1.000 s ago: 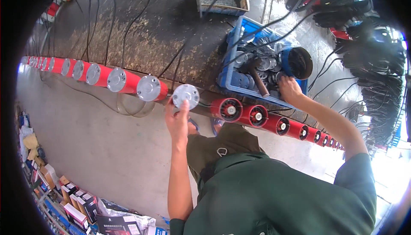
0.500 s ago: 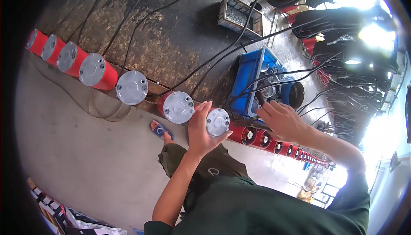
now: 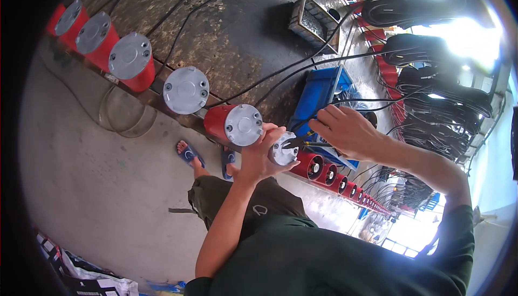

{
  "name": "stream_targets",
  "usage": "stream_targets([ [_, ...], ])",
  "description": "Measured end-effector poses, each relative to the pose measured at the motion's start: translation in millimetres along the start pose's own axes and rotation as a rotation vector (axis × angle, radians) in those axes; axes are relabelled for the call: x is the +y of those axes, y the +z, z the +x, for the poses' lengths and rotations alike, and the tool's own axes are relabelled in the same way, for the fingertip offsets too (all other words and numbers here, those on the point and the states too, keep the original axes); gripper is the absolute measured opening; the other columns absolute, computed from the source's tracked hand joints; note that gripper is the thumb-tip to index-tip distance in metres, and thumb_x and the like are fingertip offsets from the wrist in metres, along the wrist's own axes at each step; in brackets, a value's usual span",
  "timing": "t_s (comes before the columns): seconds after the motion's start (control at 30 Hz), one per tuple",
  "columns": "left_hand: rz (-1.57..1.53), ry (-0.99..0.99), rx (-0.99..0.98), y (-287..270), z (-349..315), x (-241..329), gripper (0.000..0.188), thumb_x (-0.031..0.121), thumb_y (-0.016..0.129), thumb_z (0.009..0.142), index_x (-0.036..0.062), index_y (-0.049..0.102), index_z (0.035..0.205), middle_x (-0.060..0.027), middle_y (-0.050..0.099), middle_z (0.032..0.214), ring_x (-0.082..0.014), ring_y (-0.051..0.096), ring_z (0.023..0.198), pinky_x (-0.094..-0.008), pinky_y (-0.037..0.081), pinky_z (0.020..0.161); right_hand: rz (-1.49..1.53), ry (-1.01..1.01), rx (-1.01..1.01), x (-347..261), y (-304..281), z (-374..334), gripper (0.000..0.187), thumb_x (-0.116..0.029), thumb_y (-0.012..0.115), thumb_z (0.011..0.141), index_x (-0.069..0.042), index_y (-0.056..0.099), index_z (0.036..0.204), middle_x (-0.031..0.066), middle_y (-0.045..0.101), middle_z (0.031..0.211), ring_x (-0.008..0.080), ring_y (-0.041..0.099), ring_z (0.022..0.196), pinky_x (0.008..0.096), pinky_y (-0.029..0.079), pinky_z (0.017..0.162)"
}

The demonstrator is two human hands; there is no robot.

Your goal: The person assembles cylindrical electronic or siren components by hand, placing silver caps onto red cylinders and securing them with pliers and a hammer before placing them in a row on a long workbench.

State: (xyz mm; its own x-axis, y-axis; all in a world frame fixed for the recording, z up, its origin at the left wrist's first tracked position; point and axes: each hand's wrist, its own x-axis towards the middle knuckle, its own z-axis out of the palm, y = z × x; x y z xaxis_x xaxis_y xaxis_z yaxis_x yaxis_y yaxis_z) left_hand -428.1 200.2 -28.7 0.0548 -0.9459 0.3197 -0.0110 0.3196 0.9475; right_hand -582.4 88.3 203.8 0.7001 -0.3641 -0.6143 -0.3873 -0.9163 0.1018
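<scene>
My left hand (image 3: pixel 260 158) curves around a round grey metal cover (image 3: pixel 281 155), fingers on its far left side and thumb along its near edge. The cover sits in the row of red cylinders. From the right, my right hand (image 3: pixel 348 131) grips dark-jawed pliers (image 3: pixel 294 143) with some yellow on them. The jaws lie over the cover's face; whether they touch it I cannot tell. Just left of my left hand is a red cylinder (image 3: pixel 216 122) with a similar grey cover (image 3: pixel 243 125).
More capped red cylinders (image 3: pixel 141 75) run to the far left, and open-ended ones (image 3: pixel 314 167) to the right. Behind my right hand stands a blue crate (image 3: pixel 315 92) with metal parts. Black cables (image 3: pixel 280 75) cross the stained worktop (image 3: pixel 237 37). Farther back is a grey crate (image 3: pixel 313 23).
My right hand has brought the pliers from beside the blue crate to the cover. My left hand still holds the cover. The whole view has shifted slightly.
</scene>
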Motion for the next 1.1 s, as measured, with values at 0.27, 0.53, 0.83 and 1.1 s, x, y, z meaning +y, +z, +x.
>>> stream_targets([
  [0.27,-0.042,-0.023,-0.001,-1.3,-4.9,-1.4,0.081,0.035,0.102,0.059,0.0089,0.068,0.127,-0.0093,0.065,0.12,-0.0305,0.071,0.104,-0.0421,0.061,0.09,-0.077,-0.102,-0.075,7.1,-12.1,23.0,0.053,-0.016,0.08,0.078,-0.007,0.062,0.127,0.0051,0.059,0.109,0.0213,0.059,0.103,0.0323,0.05,0.079],
  [0.53,-0.029,-0.017,0.037,-4.3,-3.3,2.5,0.082,0.035,0.102,0.056,0.0133,0.068,0.128,-0.0094,0.069,0.115,-0.0316,0.072,0.101,-0.0422,0.06,0.087,0.262,0.053,-0.524,0.5,-36.3,28.0,0.073,-0.017,0.089,0.069,-0.006,0.054,0.132,0.0089,0.061,0.11,0.0269,0.066,0.103,0.0406,0.058,0.084],
  [0.83,-0.04,-0.05,0.034,-1.2,-9.9,-1.5,0.081,0.035,0.102,0.057,0.0138,0.069,0.127,-0.0099,0.069,0.117,-0.0325,0.072,0.102,-0.0427,0.06,0.087,0.414,0.2,-0.661,-26.6,-50.6,28.1,0.052,-0.01,0.072,0.082,-0.007,0.052,0.13,0.0073,0.059,0.095,0.022,0.063,0.079,0.0305,0.048,0.059],
  [1.1,-0.039,-0.051,0.02,-5.4,-9.6,-1.4,0.08,0.035,0.101,0.059,0.0139,0.069,0.128,-0.0104,0.07,0.12,-0.0326,0.073,0.104,-0.0421,0.06,0.09,1.554,0.845,-1.166,-33.0,-48.8,39.3,0.029,-0.004,0.065,0.086,-0.006,0.056,0.113,0.0065,0.057,0.087,0.017,0.06,0.076,0.0308,0.047,0.057],
])
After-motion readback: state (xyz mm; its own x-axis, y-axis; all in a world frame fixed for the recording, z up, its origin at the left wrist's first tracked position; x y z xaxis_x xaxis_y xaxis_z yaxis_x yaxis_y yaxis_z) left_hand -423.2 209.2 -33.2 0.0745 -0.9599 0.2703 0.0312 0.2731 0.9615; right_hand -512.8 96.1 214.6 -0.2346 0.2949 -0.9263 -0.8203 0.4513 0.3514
